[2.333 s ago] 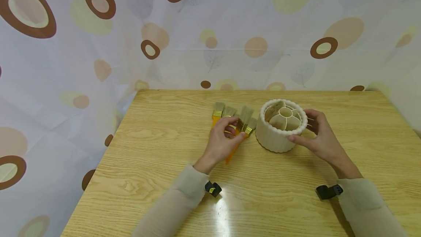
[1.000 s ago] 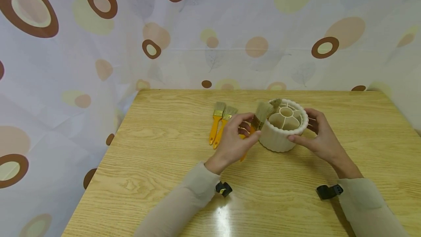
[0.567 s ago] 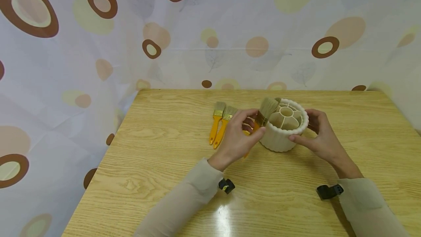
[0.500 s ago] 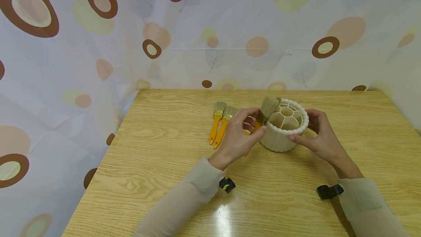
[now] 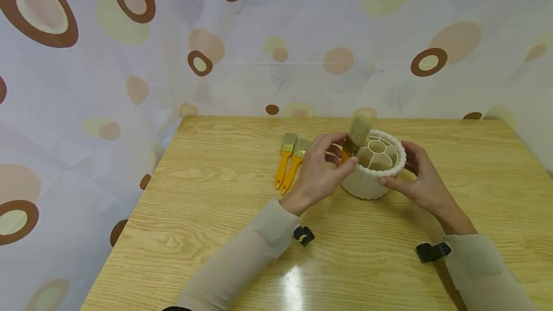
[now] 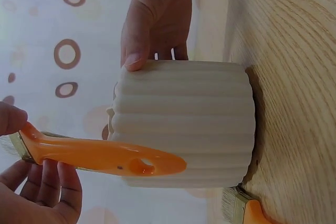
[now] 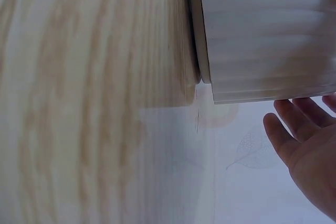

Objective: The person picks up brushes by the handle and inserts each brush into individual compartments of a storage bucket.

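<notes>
My left hand (image 5: 317, 172) pinches a paintbrush (image 5: 359, 132) by the top of its orange handle, just below the brass ferrule. The brush leans right with its bristles up, overlapping the left rim of a cream ribbed pen holder (image 5: 365, 184). In the left wrist view its orange handle (image 6: 105, 156) crosses in front of the holder's side. The holder stands upright and has a central ring with spokes dividing its inside. My right hand (image 5: 425, 186) grips its right side, thumb at the near rim. Fingertips (image 7: 283, 106) touch the wall in the right wrist view.
Two orange-handled paintbrushes (image 5: 282, 167) lie side by side on the wooden table (image 5: 194, 220), left of my left hand. One more brush (image 6: 254, 212) lies by the holder's base, mostly hidden in the head view. A patterned sheet (image 5: 242, 80) hangs behind.
My left hand has picked up a paintbrush and moved right and upward with it, bringing the bristles over the holder's left rim. The right hand stays on the pen holder.
</notes>
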Motion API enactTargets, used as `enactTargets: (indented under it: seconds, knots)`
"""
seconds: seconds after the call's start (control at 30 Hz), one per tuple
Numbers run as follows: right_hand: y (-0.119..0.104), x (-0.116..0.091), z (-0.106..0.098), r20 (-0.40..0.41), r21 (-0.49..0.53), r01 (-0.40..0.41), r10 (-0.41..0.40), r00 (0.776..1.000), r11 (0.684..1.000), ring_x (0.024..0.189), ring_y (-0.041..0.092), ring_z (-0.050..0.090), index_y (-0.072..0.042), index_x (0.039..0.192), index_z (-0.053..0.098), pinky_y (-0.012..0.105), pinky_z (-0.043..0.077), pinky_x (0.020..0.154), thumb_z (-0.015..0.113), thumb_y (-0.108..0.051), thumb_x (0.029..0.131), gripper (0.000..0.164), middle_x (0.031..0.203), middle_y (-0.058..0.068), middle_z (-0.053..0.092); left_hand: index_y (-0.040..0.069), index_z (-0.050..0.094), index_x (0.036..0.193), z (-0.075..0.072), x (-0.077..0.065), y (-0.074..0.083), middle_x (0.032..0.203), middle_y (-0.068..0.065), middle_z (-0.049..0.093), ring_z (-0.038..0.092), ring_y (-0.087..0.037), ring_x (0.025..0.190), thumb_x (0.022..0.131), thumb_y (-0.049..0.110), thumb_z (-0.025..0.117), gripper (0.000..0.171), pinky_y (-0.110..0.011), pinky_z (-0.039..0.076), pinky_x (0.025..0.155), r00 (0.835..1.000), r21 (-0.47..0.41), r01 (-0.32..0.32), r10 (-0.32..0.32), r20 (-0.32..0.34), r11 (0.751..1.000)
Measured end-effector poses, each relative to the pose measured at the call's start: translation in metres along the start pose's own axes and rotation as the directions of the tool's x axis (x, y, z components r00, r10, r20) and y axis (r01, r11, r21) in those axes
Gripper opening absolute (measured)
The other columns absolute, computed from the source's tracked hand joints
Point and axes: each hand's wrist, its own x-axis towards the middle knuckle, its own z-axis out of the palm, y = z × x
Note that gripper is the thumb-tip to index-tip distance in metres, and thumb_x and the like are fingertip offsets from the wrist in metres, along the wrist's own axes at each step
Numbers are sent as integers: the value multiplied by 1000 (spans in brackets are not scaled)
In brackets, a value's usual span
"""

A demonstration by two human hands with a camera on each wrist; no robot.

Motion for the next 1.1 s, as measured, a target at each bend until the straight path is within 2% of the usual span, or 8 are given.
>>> enactTargets:
  seconds: [0.07, 0.13, 0.47, 0.6, 0.83, 1.1]
  knots:
    - [0, 0, 0, 9, 2, -5, 5, 1000, 1000, 128, 41, 34, -11, 152, 15, 52, 29, 101, 79, -8, 77, 98, 144, 18, 32, 4, 55, 126, 1, 2, 0, 112, -8, 55, 55, -12, 89, 85, 10, 70, 45, -23, 52, 77, 1000, -2, -6, 6, -1, 1000]
    - [1, 1, 0, 12, 6, -11, 11, 1000, 1000, 128, 41, 34, -12, 152, 15, 57, 28, 100, 79, -7, 77, 99, 144, 18, 31, 3, 54, 126, 2, 3, 0, 112, -8, 55, 55, -12, 89, 85, 10, 70, 45, -22, 51, 77, 1000, 0, -13, 13, -8, 1000]
    - [-1, 0, 1, 2, 6, 2, -2, 1000, 1000, 127, 40, 35, -15, 151, 18, 52, 29, 101, 79, -7, 77, 96, 143, 16, 31, 3, 52, 128, 6, 10, 4, 112, -10, 53, 56, -14, 91, 87, 13, 69, 45, -21, 51, 78, 999, 25, -34, 35, -31, 999]
    - [-2, 0, 1, -6, 1, 9, -9, 1000, 1000, 126, 38, 37, -16, 150, 20, 47, 30, 100, 79, -7, 77, 95, 142, 12, 32, 3, 51, 128, 8, 14, 4, 112, -9, 52, 56, -13, 91, 88, 12, 68, 45, -19, 51, 77, 998, 21, -41, 42, -45, 999]
    - [-3, 0, 1, -15, -9, 18, -19, 1000, 1000, 125, 35, 38, -17, 149, 23, 24, 31, 95, 79, -9, 77, 92, 141, 8, 32, 4, 50, 128, 11, 21, 5, 113, -8, 52, 56, -14, 91, 87, 11, 67, 45, -19, 51, 75, 994, 12, -53, 54, -92, 999]
    - [-3, 0, 1, -21, -8, 24, -24, 999, 1000, 123, 33, 39, -17, 149, 23, 16, 32, 92, 80, -7, 76, 92, 140, 8, 32, 4, 48, 129, 15, 30, 11, 113, -8, 51, 55, -13, 90, 87, 11, 68, 47, -18, 52, 74, 987, 22, -55, 57, -148, 998]
